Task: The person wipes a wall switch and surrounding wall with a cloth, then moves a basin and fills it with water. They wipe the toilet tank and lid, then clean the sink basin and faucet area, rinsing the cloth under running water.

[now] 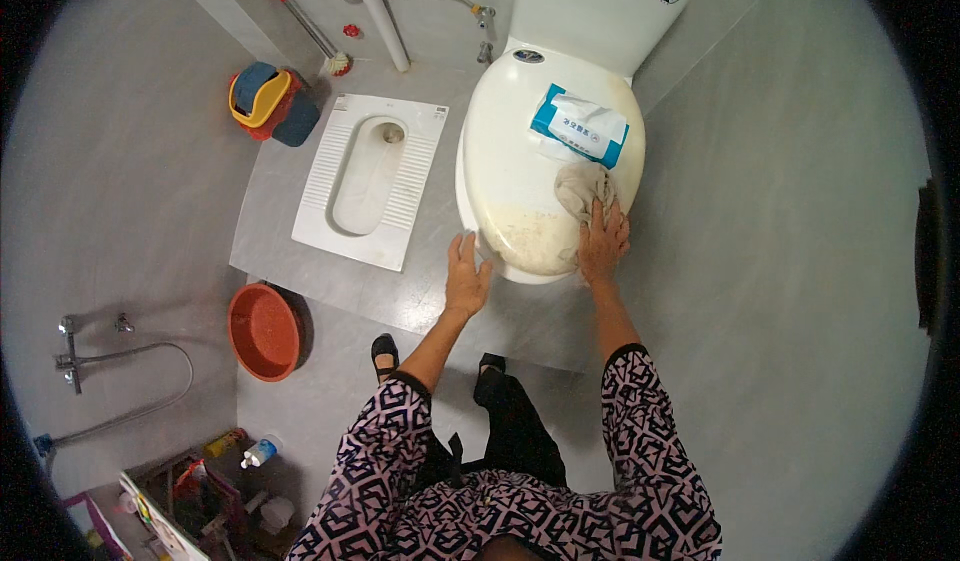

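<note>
A white toilet with its cream lid (515,151) down stands in front of me; brownish smears mark the lid's near end. My right hand (603,244) is on the near right part of the lid, its fingers pressing on a crumpled greyish cloth (580,187). Just beyond the cloth lies a blue and white soft pack of tissues (582,129), with white sheet showing on top. My left hand (467,279) hovers at the near left edge of the toilet, fingers apart and nothing in them. Whether its fingertips touch the rim I cannot tell.
Left of the toilet, a squat pan (420,176) is set in a raised grey floor step. A blue and yellow bin (290,116) and a brush (305,26) stand behind it. Further left are a red-orange basin (262,333), a shower hose (188,371) and a cluttered rack (180,491).
</note>
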Action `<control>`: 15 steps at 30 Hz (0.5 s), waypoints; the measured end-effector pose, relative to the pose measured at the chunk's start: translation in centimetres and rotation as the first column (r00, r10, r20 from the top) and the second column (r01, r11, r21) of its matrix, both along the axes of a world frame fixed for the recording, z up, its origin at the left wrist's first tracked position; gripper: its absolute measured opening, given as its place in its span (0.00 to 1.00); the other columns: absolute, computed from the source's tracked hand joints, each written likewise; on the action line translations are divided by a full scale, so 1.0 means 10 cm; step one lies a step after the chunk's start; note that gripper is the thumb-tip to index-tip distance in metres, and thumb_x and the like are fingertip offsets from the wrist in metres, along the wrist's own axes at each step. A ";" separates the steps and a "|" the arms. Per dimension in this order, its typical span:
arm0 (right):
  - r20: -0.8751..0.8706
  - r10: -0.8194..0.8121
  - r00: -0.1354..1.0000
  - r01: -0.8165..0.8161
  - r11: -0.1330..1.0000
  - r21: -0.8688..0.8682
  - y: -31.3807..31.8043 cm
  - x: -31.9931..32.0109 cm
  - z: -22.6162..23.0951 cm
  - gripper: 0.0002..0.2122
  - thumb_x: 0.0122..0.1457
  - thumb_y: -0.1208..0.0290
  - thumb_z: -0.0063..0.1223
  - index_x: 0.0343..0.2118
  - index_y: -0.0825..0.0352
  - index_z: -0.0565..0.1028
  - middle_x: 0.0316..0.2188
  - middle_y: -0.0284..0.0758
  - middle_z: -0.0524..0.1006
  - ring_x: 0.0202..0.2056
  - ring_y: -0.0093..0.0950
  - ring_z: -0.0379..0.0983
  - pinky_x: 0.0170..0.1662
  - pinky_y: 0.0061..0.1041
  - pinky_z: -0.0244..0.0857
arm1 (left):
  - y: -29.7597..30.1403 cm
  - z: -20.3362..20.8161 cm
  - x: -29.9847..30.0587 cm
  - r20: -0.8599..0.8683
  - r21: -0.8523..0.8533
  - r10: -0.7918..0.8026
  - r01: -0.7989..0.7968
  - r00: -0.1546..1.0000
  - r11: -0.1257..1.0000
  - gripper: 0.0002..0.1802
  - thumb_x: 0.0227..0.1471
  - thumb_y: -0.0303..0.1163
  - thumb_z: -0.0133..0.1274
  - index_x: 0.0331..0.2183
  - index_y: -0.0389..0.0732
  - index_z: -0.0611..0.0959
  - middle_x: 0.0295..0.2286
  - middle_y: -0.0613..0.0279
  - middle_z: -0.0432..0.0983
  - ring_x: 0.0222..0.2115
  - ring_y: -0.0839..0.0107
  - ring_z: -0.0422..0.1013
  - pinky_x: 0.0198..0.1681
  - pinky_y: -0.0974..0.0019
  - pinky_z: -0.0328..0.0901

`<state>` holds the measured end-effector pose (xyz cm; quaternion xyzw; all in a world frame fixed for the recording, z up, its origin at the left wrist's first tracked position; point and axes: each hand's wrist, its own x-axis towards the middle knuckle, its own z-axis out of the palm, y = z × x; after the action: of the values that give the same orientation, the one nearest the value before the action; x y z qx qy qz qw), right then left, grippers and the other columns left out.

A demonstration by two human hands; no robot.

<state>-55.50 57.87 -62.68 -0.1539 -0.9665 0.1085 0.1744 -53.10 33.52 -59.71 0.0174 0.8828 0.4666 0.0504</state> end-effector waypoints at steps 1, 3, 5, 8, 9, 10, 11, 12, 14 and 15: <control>0.055 0.023 0.998 -0.025 0.999 0.029 -0.08 0.04 0.00 0.26 0.54 0.63 0.50 0.57 0.53 0.60 0.61 0.38 0.50 0.58 0.46 0.49 0.52 0.52 0.49 | 0.07 0.02 -0.02 -0.028 -0.034 -0.022 0.021 0.999 0.999 0.34 0.49 0.27 0.50 0.56 0.37 0.58 0.56 0.40 0.46 0.57 0.47 0.48 0.58 0.57 0.50; 0.162 0.055 0.985 -0.070 0.993 0.094 -0.17 0.12 -0.01 0.25 0.55 0.64 0.49 0.57 0.57 0.61 0.62 0.38 0.48 0.59 0.45 0.45 0.52 0.52 0.47 | 0.31 0.07 -0.14 -0.088 -0.094 -0.078 0.069 0.993 0.993 0.36 0.48 0.25 0.49 0.57 0.36 0.55 0.57 0.39 0.44 0.58 0.46 0.45 0.60 0.56 0.47; 0.105 0.315 0.943 -0.323 0.943 0.074 -0.35 0.26 0.04 0.25 0.54 0.64 0.50 0.56 0.58 0.62 0.61 0.38 0.50 0.59 0.44 0.45 0.51 0.50 0.49 | 0.36 -0.03 -0.18 -0.138 -0.119 -0.116 0.099 0.984 0.988 0.38 0.47 0.23 0.47 0.57 0.32 0.52 0.57 0.38 0.43 0.59 0.45 0.43 0.61 0.56 0.44; 0.053 0.539 0.840 -0.542 0.839 0.058 -0.46 0.24 0.23 0.24 0.52 0.65 0.50 0.54 0.59 0.64 0.60 0.37 0.53 0.59 0.42 0.46 0.50 0.47 0.49 | 0.54 0.05 -0.11 -0.106 -0.151 -0.120 0.103 0.987 0.983 0.38 0.48 0.21 0.44 0.58 0.29 0.47 0.57 0.37 0.44 0.59 0.45 0.43 0.62 0.55 0.40; 0.042 0.593 0.804 -0.595 0.803 0.047 -0.49 0.19 0.31 0.23 0.52 0.65 0.50 0.53 0.59 0.65 0.60 0.37 0.54 0.59 0.41 0.46 0.50 0.46 0.49 | 0.57 0.03 -0.09 -0.139 -0.154 -0.117 0.095 0.983 0.983 0.38 0.48 0.21 0.44 0.58 0.29 0.47 0.57 0.37 0.44 0.58 0.44 0.43 0.62 0.55 0.41; 0.067 0.615 0.785 -0.619 0.783 0.063 -0.56 0.11 0.42 0.23 0.53 0.66 0.49 0.53 0.59 0.65 0.60 0.36 0.54 0.59 0.40 0.46 0.51 0.46 0.48 | 0.57 -0.02 -0.06 -0.176 -0.158 -0.111 0.083 0.978 0.984 0.38 0.48 0.21 0.44 0.58 0.29 0.47 0.57 0.37 0.44 0.58 0.44 0.43 0.62 0.54 0.42; 0.091 0.635 0.767 -0.641 0.764 0.071 -0.61 -0.01 0.49 0.22 0.53 0.66 0.49 0.53 0.59 0.66 0.60 0.35 0.54 0.59 0.39 0.47 0.51 0.45 0.47 | 0.57 -0.03 -0.04 -0.207 -0.168 -0.108 0.074 0.972 0.983 0.38 0.48 0.22 0.44 0.58 0.29 0.47 0.57 0.37 0.44 0.58 0.43 0.43 0.61 0.54 0.42; 0.116 0.655 0.746 -0.664 0.743 0.077 -0.66 -0.11 0.56 0.21 0.54 0.67 0.48 0.52 0.58 0.66 0.60 0.35 0.55 0.59 0.38 0.48 0.51 0.44 0.46 | 0.56 -0.05 -0.03 -0.228 -0.080 -0.115 0.099 0.967 0.992 0.39 0.49 0.23 0.44 0.58 0.29 0.45 0.57 0.36 0.43 0.58 0.43 0.44 0.61 0.55 0.44; 0.117 0.670 0.733 -0.676 0.737 0.012 -0.75 -0.31 0.65 0.19 0.54 0.67 0.47 0.51 0.59 0.67 0.60 0.34 0.55 0.58 0.38 0.48 0.52 0.43 0.44 | 0.49 -0.03 -0.10 -0.257 0.082 -0.109 0.134 0.960 0.988 0.40 0.50 0.26 0.43 0.59 0.30 0.42 0.57 0.35 0.43 0.57 0.42 0.47 0.59 0.56 0.47; 0.120 0.672 0.731 -0.675 0.737 -0.017 -0.77 -0.33 0.67 0.19 0.55 0.67 0.46 0.51 0.59 0.68 0.60 0.33 0.54 0.58 0.38 0.48 0.52 0.42 0.44 | 0.47 0.01 -0.12 -0.163 0.142 -0.105 0.129 0.981 0.981 0.41 0.50 0.25 0.41 0.59 0.32 0.39 0.57 0.35 0.43 0.57 0.42 0.48 0.59 0.56 0.48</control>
<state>-58.82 50.17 -55.97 0.2029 -0.9665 0.1417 0.0681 -54.26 38.20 -59.66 0.1094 0.8434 0.5259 0.0077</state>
